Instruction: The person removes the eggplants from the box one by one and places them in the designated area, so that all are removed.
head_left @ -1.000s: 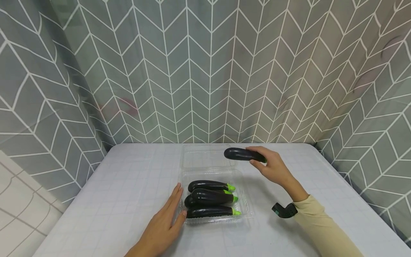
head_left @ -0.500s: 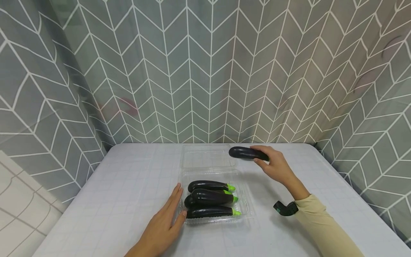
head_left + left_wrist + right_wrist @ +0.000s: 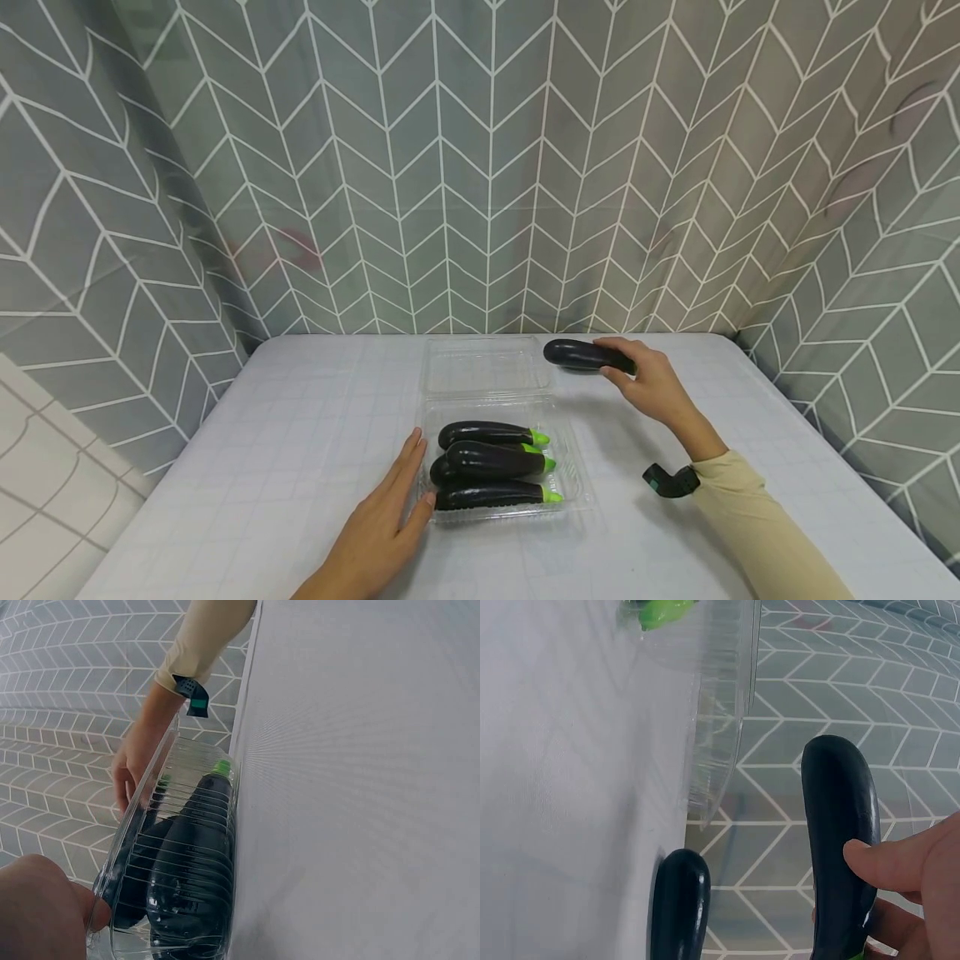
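My right hand (image 3: 651, 383) grips a dark eggplant (image 3: 581, 354) over the far right part of the table, thumb on one side and fingers on the other. In the right wrist view, a second eggplant (image 3: 679, 904) lies on the table below the held one; the head view does not show it. Several eggplants with green stems (image 3: 495, 458) are heaped in a clear plastic clamshell container (image 3: 573, 487). My left hand (image 3: 378, 521) rests against the container's left side with its fingers straight, the thumb at the near left corner.
The container's clear lid (image 3: 483, 367) lies folded back towards the far edge of the white-covered table (image 3: 285, 450). Grey patterned curtains (image 3: 465, 167) hang behind the table and along both sides. A black camera mount (image 3: 671, 482) sits on the right wrist.
My right hand, with the eggplant in it, has shifted to the right and slightly farther away. The left hand and the container have stayed in place.
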{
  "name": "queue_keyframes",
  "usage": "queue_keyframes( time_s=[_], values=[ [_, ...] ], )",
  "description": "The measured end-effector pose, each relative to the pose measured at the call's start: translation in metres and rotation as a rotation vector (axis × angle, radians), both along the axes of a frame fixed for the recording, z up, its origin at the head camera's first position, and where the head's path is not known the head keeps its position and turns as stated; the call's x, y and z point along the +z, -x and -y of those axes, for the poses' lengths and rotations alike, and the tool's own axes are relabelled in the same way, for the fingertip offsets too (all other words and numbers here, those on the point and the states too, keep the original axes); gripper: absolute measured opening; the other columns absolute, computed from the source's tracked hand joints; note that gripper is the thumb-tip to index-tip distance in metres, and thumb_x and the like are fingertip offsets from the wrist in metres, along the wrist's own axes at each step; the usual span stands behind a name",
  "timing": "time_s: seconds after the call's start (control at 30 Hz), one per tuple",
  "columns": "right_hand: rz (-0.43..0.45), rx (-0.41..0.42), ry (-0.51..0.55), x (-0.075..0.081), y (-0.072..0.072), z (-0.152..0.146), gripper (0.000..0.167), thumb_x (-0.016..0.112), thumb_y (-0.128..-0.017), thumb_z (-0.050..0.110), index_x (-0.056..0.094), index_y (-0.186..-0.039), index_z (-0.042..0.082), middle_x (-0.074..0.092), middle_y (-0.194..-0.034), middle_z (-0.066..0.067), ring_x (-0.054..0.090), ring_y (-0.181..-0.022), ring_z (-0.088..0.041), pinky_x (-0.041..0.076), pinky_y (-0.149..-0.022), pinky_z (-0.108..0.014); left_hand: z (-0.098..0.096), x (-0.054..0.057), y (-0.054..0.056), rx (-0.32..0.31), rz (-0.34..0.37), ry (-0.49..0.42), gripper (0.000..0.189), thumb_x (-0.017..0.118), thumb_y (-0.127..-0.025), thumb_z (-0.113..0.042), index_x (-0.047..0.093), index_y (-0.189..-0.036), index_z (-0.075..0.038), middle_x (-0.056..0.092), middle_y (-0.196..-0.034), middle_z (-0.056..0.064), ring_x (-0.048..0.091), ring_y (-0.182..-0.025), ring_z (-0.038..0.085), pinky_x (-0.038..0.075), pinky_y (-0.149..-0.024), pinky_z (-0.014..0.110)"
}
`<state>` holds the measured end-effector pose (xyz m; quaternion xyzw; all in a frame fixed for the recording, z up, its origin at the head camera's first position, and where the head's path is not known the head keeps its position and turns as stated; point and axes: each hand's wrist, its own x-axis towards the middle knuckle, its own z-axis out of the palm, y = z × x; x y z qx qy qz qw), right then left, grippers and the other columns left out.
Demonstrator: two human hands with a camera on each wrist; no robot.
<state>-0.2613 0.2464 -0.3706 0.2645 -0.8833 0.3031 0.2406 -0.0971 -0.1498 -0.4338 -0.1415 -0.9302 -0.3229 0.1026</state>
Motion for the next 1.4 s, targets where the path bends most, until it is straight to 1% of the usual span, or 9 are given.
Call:
queue_keyframes(
  time_s=[0.23,0.43,0.53,0.77,0.9,1.03,1.23,1.4],
  values=[
    [-0.012,-0.015,-0.014,-0.001,0.001,-0.007,0.043,0.076,-0.092,-0.004,0.067,-0.133,0.002,0.068,-0.128,-0.023,0.063,-0.116,-0.046,0.049,-0.093,-0.063,0.0,0.0,0.001,-0.01,0.006,0.002,0.07,0.059,-0.107,-0.031,0.024,-0.167,-0.019,0.018,-0.172,-0.005,0.034,-0.149,0.024,0.04,-0.113,0.052],
    [-0.04,0.007,-0.017,-0.005,0.005,-0.01,0.043,0.076,-0.09,-0.006,0.066,-0.132,-0.001,0.066,-0.128,-0.023,0.062,-0.117,-0.045,0.048,-0.096,-0.063,0.0,0.001,0.0,-0.001,0.025,0.001,0.07,0.058,-0.107,-0.03,0.024,-0.167,-0.019,0.017,-0.172,-0.006,0.034,-0.149,0.024,0.039,-0.113,0.053],
    [-0.04,0.002,-0.02,-0.006,0.006,-0.012,0.043,0.076,-0.09,-0.006,0.067,-0.132,-0.001,0.065,-0.128,-0.023,0.061,-0.118,-0.045,0.047,-0.097,-0.063,0.0,0.001,0.0,-0.001,0.029,-0.002,0.071,0.059,-0.107,-0.03,0.024,-0.167,-0.019,0.016,-0.172,-0.007,0.034,-0.149,0.024,0.039,-0.113,0.053],
    [-0.002,-0.019,-0.005,-0.007,0.009,-0.019,0.043,0.076,-0.091,-0.006,0.067,-0.132,0.0,0.066,-0.128,-0.021,0.06,-0.119,-0.044,0.046,-0.098,-0.063,0.0,-0.001,0.001,-0.003,0.025,-0.002,0.071,0.058,-0.107,-0.031,0.024,-0.167,-0.019,0.016,-0.172,-0.007,0.034,-0.149,0.024,0.039,-0.113,0.054],
    [0.018,-0.017,0.003,-0.009,0.011,-0.022,0.042,0.076,-0.091,-0.006,0.068,-0.132,0.0,0.067,-0.128,-0.02,0.061,-0.119,-0.044,0.047,-0.097,-0.062,0.001,-0.002,0.001,-0.002,0.021,-0.003,0.07,0.058,-0.107,-0.031,0.026,-0.167,-0.018,0.016,-0.172,-0.007,0.036,-0.148,0.026,0.04,-0.112,0.055],
    [0.047,-0.033,-0.005,-0.013,0.014,-0.022,0.042,0.076,-0.09,-0.007,0.069,-0.131,0.0,0.067,-0.126,-0.021,0.061,-0.119,-0.044,0.047,-0.098,-0.062,0.001,-0.002,0.0,-0.003,0.009,-0.003,0.07,0.059,-0.107,-0.031,0.027,-0.167,-0.017,0.017,-0.172,-0.007,0.036,-0.148,0.025,0.041,-0.111,0.055],
    [0.083,-0.055,-0.03,-0.018,0.018,-0.025,0.041,0.075,-0.091,-0.006,0.069,-0.131,-0.001,0.066,-0.128,-0.023,0.059,-0.121,-0.046,0.045,-0.1,-0.063,0.0,-0.001,0.001,-0.001,0.028,-0.001,0.07,0.058,-0.107,-0.032,0.024,-0.167,-0.02,0.016,-0.172,-0.008,0.033,-0.149,0.023,0.039,-0.113,0.054],
    [0.109,-0.072,-0.04,-0.022,0.021,-0.027,0.039,0.074,-0.091,-0.006,0.069,-0.13,-0.001,0.066,-0.129,-0.024,0.057,-0.123,-0.048,0.044,-0.101,-0.064,0.0,-0.001,0.001,0.001,0.038,-0.006,0.07,0.058,-0.107,-0.032,0.023,-0.167,-0.021,0.016,-0.172,-0.008,0.033,-0.149,0.023,0.039,-0.113,0.055]
  ],
)
